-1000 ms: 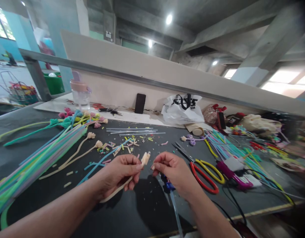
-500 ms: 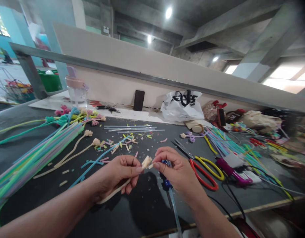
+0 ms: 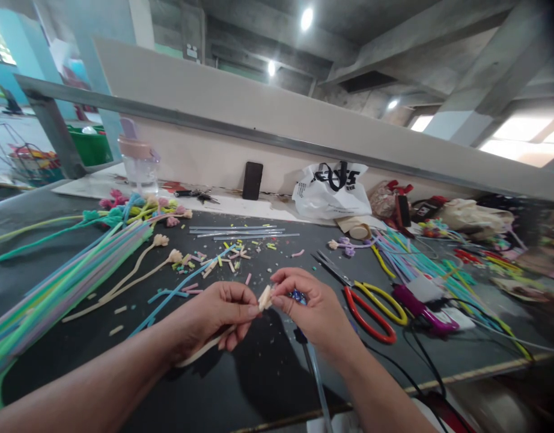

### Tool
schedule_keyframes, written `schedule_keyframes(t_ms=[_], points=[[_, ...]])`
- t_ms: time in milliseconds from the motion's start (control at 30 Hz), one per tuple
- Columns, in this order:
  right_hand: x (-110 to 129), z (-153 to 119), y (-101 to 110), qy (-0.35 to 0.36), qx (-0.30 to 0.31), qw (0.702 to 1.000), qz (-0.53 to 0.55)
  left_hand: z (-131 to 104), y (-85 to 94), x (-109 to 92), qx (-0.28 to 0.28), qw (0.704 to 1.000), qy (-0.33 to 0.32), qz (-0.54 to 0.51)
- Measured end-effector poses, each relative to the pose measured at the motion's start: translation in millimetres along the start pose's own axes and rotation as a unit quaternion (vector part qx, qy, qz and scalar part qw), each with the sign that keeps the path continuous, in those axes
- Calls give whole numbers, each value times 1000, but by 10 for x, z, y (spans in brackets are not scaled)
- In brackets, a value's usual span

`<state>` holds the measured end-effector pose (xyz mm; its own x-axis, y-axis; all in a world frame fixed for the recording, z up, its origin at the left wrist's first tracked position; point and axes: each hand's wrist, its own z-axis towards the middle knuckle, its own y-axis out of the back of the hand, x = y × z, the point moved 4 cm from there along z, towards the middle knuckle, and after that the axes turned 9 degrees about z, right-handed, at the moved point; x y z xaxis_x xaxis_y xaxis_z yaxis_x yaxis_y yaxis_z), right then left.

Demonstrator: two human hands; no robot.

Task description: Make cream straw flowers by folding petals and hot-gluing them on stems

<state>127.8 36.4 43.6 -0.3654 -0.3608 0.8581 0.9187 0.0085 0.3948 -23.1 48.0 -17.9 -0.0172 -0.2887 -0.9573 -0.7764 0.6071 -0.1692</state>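
Note:
My left hand (image 3: 227, 313) is closed on a cream stem, pinching it just under its small cream flower head (image 3: 265, 297); the stem's lower part runs back below the palm. The fingertips of my right hand (image 3: 304, 300) are pinched at the right side of that flower head. Something blue and shiny (image 3: 298, 295) shows behind my right fingers, and a clear stick (image 3: 319, 379) hangs below that hand. Two finished-looking cream stems (image 3: 133, 276) with knobbly heads lie to the left of my hands.
Scissors (image 3: 371, 307) with red and yellow handles lie right of my right hand, beside a purple tool (image 3: 423, 313) with cables. Coloured stems (image 3: 79, 282) fill the left side. Cut bits, clear sticks (image 3: 241, 232), a phone (image 3: 252, 180), a bottle (image 3: 139, 162) and a white bag (image 3: 331, 195) are farther back.
My right fingertips have moved slightly left and up, closer against the cream flower head. The blue shiny thing is now more hidden behind my right hand. My left hand has hardly moved.

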Motion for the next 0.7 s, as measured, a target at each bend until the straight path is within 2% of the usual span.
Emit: schedule_keyframes(t_ms=[200, 500, 700], points=[[-62, -18, -75, -36, 33, 996, 79, 14, 27, 18, 8, 999, 3, 41], [-62, -45, -92, -17, 57, 998, -1, 24, 29, 35, 14, 998, 6, 69], [-76, -57, -128, -16, 98, 994, 40, 13, 19, 38, 9, 995, 20, 99]])
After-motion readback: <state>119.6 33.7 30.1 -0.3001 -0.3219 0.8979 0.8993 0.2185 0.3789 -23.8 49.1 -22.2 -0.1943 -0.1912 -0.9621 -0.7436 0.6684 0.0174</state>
